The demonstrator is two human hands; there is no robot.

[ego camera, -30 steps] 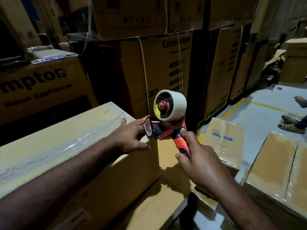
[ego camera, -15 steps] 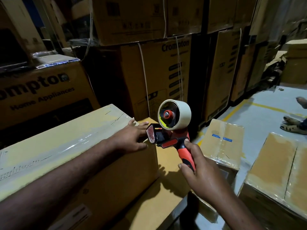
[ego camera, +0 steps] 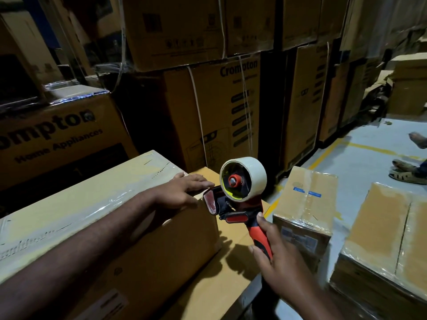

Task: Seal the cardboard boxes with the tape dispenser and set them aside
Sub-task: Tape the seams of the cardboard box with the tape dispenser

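Observation:
A large cardboard box (ego camera: 76, 204) lies in front of me, with a clear tape strip running along its top. My left hand (ego camera: 182, 189) rests flat on the box's far right corner, fingers straight. My right hand (ego camera: 277, 252) grips the red and black handle of the tape dispenser (ego camera: 240, 195). The dispenser carries a roll of pale tape and hangs just off the box's right end, its blade side facing that corner.
A flat box (ego camera: 231, 262) lies under the large one. Two taped boxes (ego camera: 307, 204) (ego camera: 379, 241) stand on the grey floor at right. Tall stacks of printed cartons (ego camera: 221, 116) wall the back. A person's sandalled feet (ego camera: 406, 174) show at far right.
The dispenser has dropped slightly lower, staying close to the box's right corner. My left hand has flattened on that corner.

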